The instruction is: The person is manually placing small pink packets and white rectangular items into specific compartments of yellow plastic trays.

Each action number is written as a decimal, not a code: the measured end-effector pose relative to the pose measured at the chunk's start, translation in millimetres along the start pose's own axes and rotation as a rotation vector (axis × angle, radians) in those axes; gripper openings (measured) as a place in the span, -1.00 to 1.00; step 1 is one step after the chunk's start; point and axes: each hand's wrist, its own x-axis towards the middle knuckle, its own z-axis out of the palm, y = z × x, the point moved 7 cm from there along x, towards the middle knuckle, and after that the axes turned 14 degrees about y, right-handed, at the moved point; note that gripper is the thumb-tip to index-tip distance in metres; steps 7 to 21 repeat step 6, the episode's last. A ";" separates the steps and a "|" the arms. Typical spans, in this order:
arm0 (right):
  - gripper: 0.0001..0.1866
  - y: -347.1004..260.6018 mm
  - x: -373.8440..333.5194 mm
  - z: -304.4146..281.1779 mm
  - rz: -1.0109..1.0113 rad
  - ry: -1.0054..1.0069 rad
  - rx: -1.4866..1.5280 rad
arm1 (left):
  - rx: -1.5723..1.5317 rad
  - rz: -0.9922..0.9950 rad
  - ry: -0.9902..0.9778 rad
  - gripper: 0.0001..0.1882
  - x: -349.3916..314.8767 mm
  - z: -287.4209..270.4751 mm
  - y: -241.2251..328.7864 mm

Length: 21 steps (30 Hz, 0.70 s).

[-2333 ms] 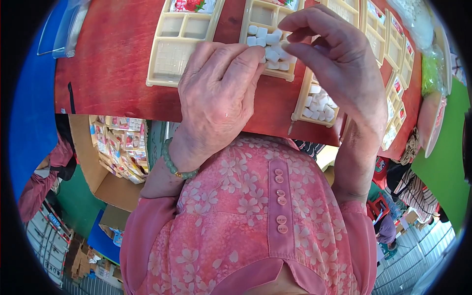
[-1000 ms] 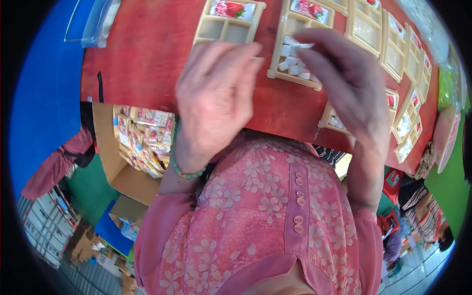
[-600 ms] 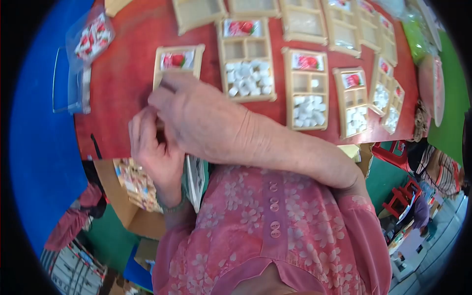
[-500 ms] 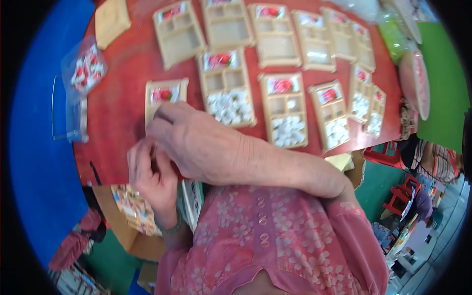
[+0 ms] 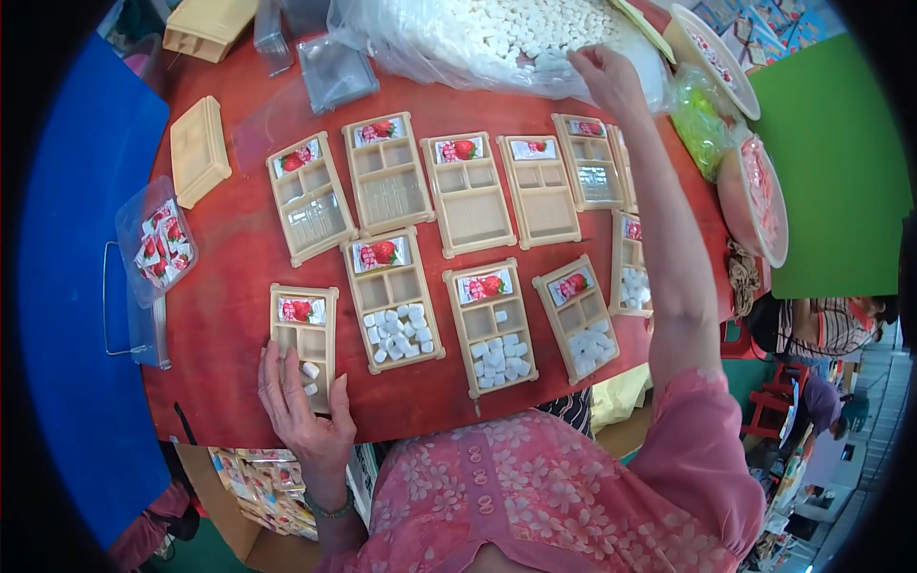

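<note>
My left hand (image 5: 308, 415) straddles the near end of a small beige compartment tray (image 5: 330, 329), fingers along its left edge and thumb at its right. A few white marshmallows (image 5: 310, 371) and a strawberry-printed packet (image 5: 300, 309) lie in that tray. Far off to the right, my right hand (image 5: 604, 76) is at a large clear plastic bag (image 5: 420, 57) spread with a heap of white marshmallows (image 5: 521, 33). Its fingers are bunched together; whatever is between them is hidden.
Several similar trays (image 5: 468, 205) with packets stand in two rows; the nearer row holds marshmallows. A clear tub of packets (image 5: 162, 250) is at left. Bowls (image 5: 755, 191), a green bag (image 5: 702, 129) and a blue panel (image 5: 81, 239) edge the table (image 5: 220, 401).
My right hand has gone from beside my left hand to the far marshmallow heap. The view has shifted, showing more of the far table. Marshmallows now show in the left tray.
</note>
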 end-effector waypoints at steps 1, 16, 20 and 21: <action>-0.49 17.9 14.3 15.5 -0.003 -0.012 0.008 | 0.011 -0.010 -0.003 -0.35 -0.1 0.9 0.6; -0.19 111.4 87.4 111.3 0.387 -0.348 -0.186 | 0.027 -0.103 0.038 -0.33 1.4 9.8 -4.5; -0.19 111.4 87.4 111.3 0.387 -0.348 -0.186 | 0.027 -0.103 0.038 -0.33 1.4 9.8 -4.5; -0.19 111.4 87.4 111.3 0.387 -0.348 -0.186 | 0.027 -0.103 0.038 -0.33 1.4 9.8 -4.5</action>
